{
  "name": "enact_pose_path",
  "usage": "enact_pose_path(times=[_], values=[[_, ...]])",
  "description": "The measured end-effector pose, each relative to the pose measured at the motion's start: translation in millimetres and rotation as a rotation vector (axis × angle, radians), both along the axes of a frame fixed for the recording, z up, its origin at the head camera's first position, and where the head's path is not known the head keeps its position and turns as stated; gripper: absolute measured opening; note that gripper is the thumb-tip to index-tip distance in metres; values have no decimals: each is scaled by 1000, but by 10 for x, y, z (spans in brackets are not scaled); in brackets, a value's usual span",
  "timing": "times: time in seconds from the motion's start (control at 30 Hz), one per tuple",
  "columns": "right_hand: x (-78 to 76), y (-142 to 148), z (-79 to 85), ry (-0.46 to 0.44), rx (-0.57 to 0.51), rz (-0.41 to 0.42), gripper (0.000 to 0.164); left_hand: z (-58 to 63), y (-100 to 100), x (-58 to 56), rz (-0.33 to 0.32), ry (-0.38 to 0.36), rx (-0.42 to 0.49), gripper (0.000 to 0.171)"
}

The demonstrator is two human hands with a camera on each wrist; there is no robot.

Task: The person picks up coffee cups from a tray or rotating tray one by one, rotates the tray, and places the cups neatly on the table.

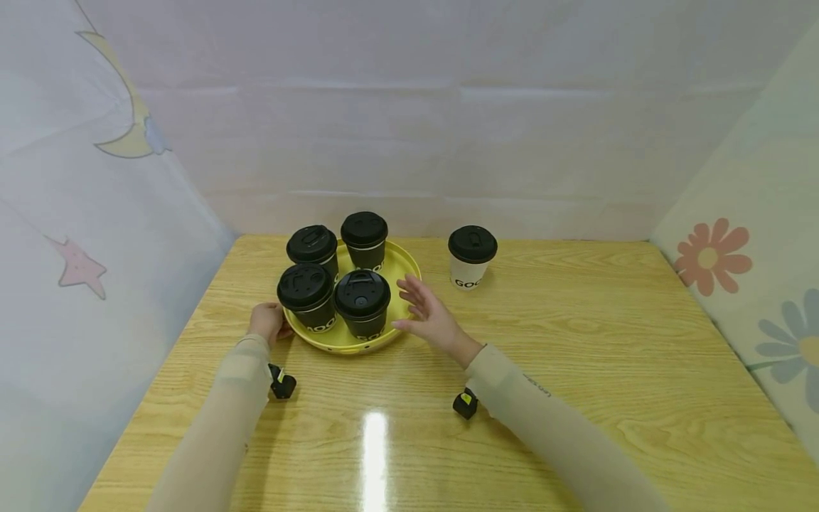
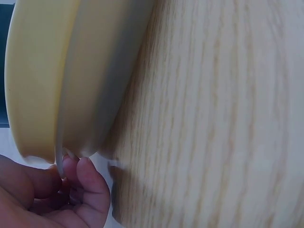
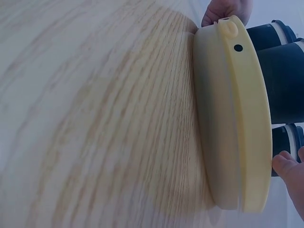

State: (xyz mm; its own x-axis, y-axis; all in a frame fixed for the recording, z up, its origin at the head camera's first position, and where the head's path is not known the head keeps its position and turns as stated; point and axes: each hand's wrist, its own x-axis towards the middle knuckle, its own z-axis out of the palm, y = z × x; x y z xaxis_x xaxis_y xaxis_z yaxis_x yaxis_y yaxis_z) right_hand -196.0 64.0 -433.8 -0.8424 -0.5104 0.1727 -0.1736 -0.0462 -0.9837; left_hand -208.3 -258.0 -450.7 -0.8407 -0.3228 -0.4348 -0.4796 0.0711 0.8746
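A round yellow tray stands on the table with several black paper cups in it, all with black lids; the nearest is a front right cup. At the tray's left edge my left hand pinches the rim between thumb and curled fingers, seen close up in the left wrist view beside the tray wall. My right hand hovers by the tray's right edge, fingers spread and holding nothing. In the right wrist view its thumb shows near the tray's side.
A white paper cup with a black lid stands apart, right of the tray near the back wall. The wooden table reaches back to a pale cloth backdrop, with printed cloth on both sides.
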Motion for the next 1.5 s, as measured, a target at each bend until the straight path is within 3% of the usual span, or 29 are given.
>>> enact_pose_path(times=[0.27, 0.87, 1.3, 1.5], values=[[-10, -44, -21, -1, -33, 26, 87, 19, 0, -6, -9, 11, 6, 30], [4, -202, 47, -47, 33, 39, 91, 20, 4, -13, -15, 1, -24, 32], [-4, -336, 2, -40, 54, 25, 100, -11, -7, -11, -11, -3, -14, 28], [27, -441, 62, -41, 66, -14, 105, 4, 2, 4, -16, 6, -8, 27]])
